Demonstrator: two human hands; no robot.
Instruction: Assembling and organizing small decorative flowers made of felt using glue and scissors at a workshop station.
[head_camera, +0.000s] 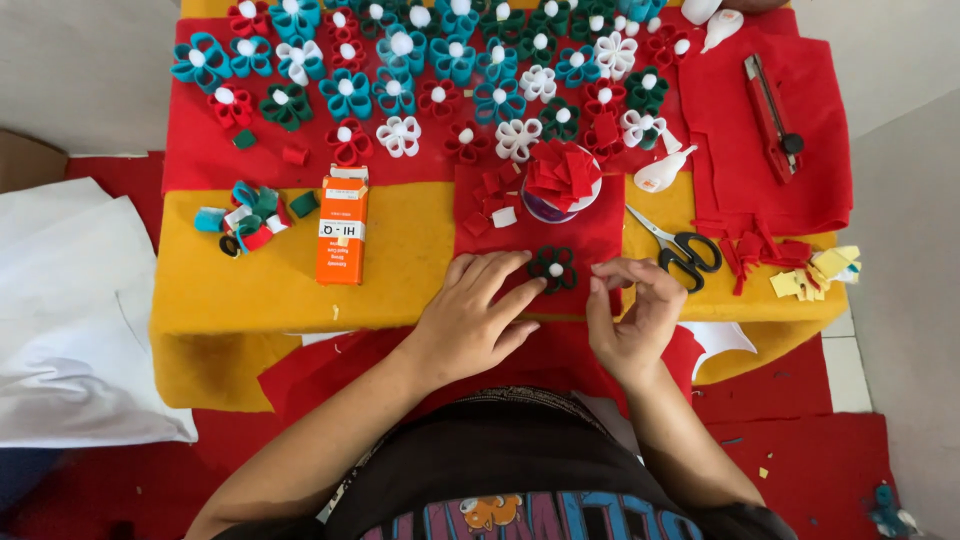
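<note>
Left hand (470, 320) and right hand (630, 315) beside dark green felt flower (553, 268).

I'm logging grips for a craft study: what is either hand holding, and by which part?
The left hand pins the dark green felt flower by its near edge with fingertips. Whether the right hand pinches anything cannot be told.

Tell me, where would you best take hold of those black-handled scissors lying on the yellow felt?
Probably by the black handle loops. The scissors lie flat with the loops toward the right and the closed blades pointing up-left. Coming from above on the right hand side looks easiest, since the loops give fingers a hold and keep them off the blades.
</note>
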